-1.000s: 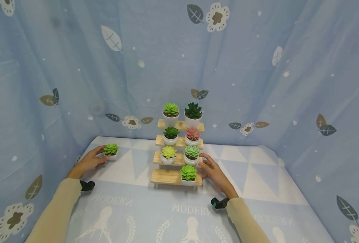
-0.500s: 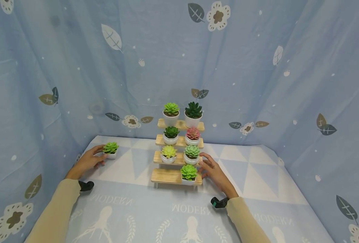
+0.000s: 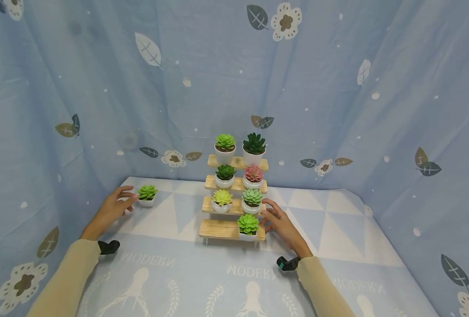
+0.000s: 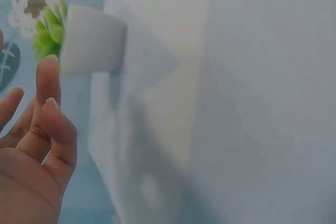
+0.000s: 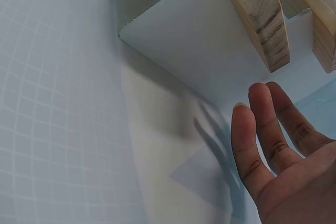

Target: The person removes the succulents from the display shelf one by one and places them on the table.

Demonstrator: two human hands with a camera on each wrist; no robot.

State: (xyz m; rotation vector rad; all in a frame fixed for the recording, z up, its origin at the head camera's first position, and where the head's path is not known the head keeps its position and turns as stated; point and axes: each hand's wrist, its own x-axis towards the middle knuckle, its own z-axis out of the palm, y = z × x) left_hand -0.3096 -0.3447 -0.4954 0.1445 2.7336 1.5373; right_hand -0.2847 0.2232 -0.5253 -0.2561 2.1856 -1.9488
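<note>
A bright green potted succulent in a small white pot stands upright on the cloth at the far left. My left hand is just left of it, fingers loosely bent; in the left wrist view a gap shows between the fingertips and the white pot. A four-tier wooden plant stand carries several potted succulents, with a light green succulent on the right of the lowest shelf. My right hand is beside the stand's right edge, fingers relaxed, holding nothing; the right wrist view shows its fingers close to a shelf end.
On the upper shelves sit a pink succulent, a yellow-green succulent and others, two per tier. A blue patterned curtain hangs behind and along both sides. The patterned tablecloth spreads in front of the stand.
My left hand has come away from the potted succulent at the left, drawing back to the left; the pot stays standing. My right hand has hardly moved.
</note>
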